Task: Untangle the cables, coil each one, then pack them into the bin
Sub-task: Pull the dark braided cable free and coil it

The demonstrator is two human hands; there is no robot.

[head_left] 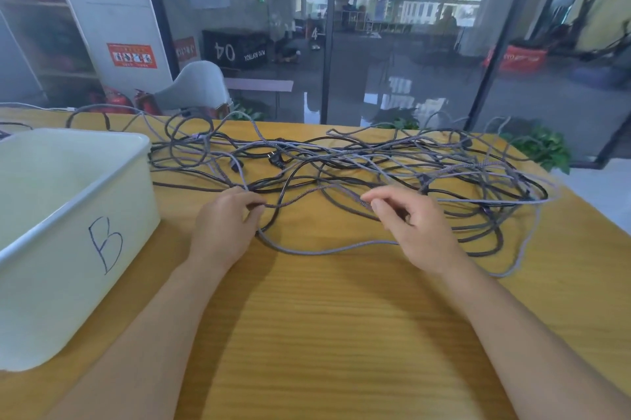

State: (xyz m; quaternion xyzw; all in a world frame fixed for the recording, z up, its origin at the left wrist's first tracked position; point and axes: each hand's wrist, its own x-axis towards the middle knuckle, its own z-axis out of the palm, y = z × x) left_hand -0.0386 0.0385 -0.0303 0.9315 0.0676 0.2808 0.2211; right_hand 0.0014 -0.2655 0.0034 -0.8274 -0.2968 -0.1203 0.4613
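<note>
A tangle of black and grey braided cables sprawls across the far half of the wooden table. My left hand pinches a grey braided cable at the tangle's near edge. My right hand grips the same grey cable between thumb and fingers further right. A loop of it sags on the table between both hands. The white bin, marked "B", stands at the left with nothing visible inside. Black plugs lie in the tangle.
Cable ends trail behind the bin to the table's far left edge. A grey chair stands beyond the table, in front of a glass wall. The table's right corner cuts off near green plants.
</note>
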